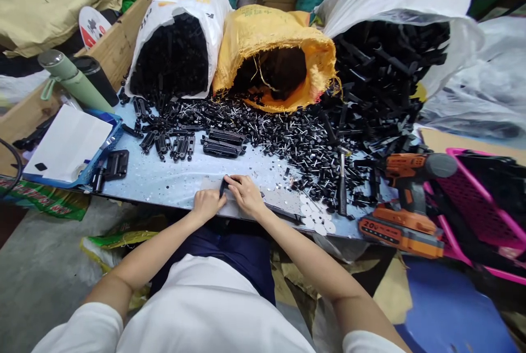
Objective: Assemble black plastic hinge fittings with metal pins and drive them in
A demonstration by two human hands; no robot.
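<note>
Head view: left fingers (215, 197) and right fingers (235, 183), curled closed, grip a black part (222, 188) between them.

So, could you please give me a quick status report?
Left hand, right hand: both on a black part. Part near front edge of table. Loose pieces heaped beyond, apart from hands.

three sacks (263, 21) side by side along the back of the desk (148, 183), loose parts (263, 123) heaped right in front of them. basket (69, 182) at the left end, bottle (76, 80) just behind it. left hand (206, 204) and right hand (246, 195) near the front edge, small piece (223, 186) between them. off to the right you get a hammer (342, 180), then a drill (412, 194), then a crate (472, 199) past that.
</note>
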